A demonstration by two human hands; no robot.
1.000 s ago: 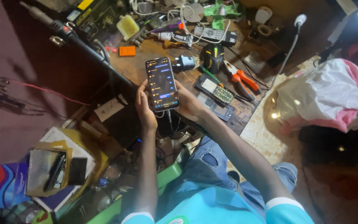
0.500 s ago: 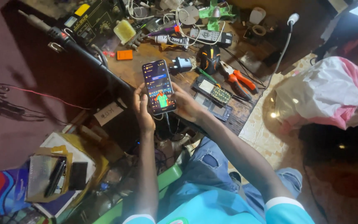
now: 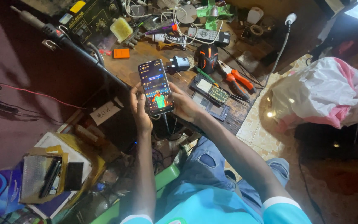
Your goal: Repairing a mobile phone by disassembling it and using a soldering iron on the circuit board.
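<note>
The person is holding a smartphone (image 3: pixel 156 87) in both hands, above the near edge of the wooden counter (image 3: pixel 146 62). The left hand (image 3: pixel 139 108) is wrapping the phone's left edge, its fingers curled shut around the casing; the right hand (image 3: pixel 184 107) is clamping the lower right edge and corner, the thumb lying along the side. The phone's long axis is running away from the person, tilted slightly leftward at the top, so its upper end is pointing toward the far side of the counter and its lower end toward the wrists. Its lit screen is facing up toward the head camera, showing a dark layout with a green and orange patch near the bottom.

Just beyond the fingertips of the right hand, an opened phone body (image 3: pixel 209 90) with a bared circuit board is lying flat, and a little farther out orange-handled pliers (image 3: pixel 236 79) are resting beside it. Past the phone's top end a white charger block (image 3: pixel 180 64) is sitting near a black and orange mouse (image 3: pixel 208 57). Farther off, beyond the left hand, a small orange box (image 3: pixel 121 53) and a yellowish sponge (image 3: pixel 121 29) are lying near a dark bench instrument (image 3: pixel 88 18). A grey remote control (image 3: pixel 208 36) is lying among tangled wires at the far edge. Well to the right of the right hand, a white and pink plastic bag (image 3: pixel 322 93) is sitting on the tiled floor (image 3: pixel 255 128). Nothing is standing between the hands and the phone.
</note>
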